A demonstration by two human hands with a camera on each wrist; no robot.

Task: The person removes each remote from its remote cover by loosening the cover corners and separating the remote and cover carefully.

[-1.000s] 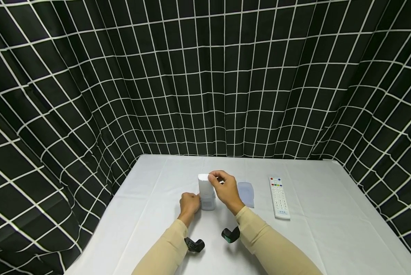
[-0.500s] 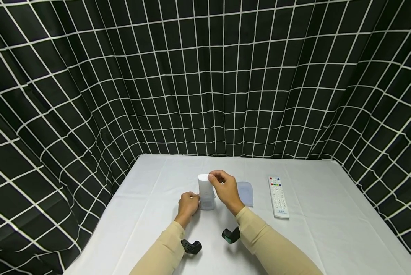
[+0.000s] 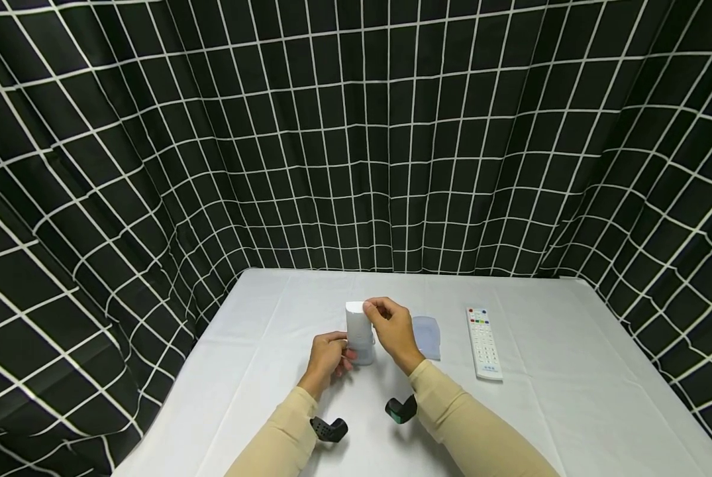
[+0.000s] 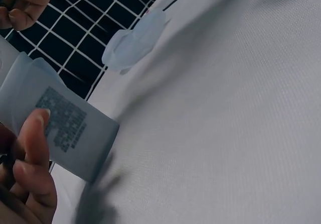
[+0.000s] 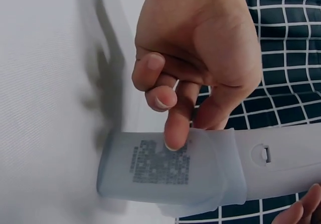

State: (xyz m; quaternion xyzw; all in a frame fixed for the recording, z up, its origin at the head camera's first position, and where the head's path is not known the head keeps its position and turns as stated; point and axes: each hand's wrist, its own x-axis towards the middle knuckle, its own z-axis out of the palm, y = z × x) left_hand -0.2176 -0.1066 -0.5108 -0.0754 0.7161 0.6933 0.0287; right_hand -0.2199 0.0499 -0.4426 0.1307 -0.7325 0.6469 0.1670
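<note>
A white remote control (image 3: 358,321) stands upright near the table's middle, its lower part inside a translucent bluish silicone sleeve (image 5: 150,171). A dark printed label shows through the sleeve in both wrist views. My right hand (image 3: 393,331) pinches the remote's bare top end; only its fingertips (image 5: 301,209) show in the right wrist view. My left hand (image 3: 326,358) is at the left side of the sleeve, index fingertip over the label and thumb at the edge, pinching it. The other left fingers hang loosely curled.
A flat translucent bluish sleeve (image 3: 426,336) lies right of the right hand. Farther right lies another white remote control (image 3: 483,343) with coloured buttons. A white cloth covers the table (image 3: 260,331), and a black gridded curtain (image 3: 361,132) surrounds its back and sides.
My left hand has turned and its fingers have spread from a tight curl, now reaching across the sleeve's face. The right hand stays at the remote's top.
</note>
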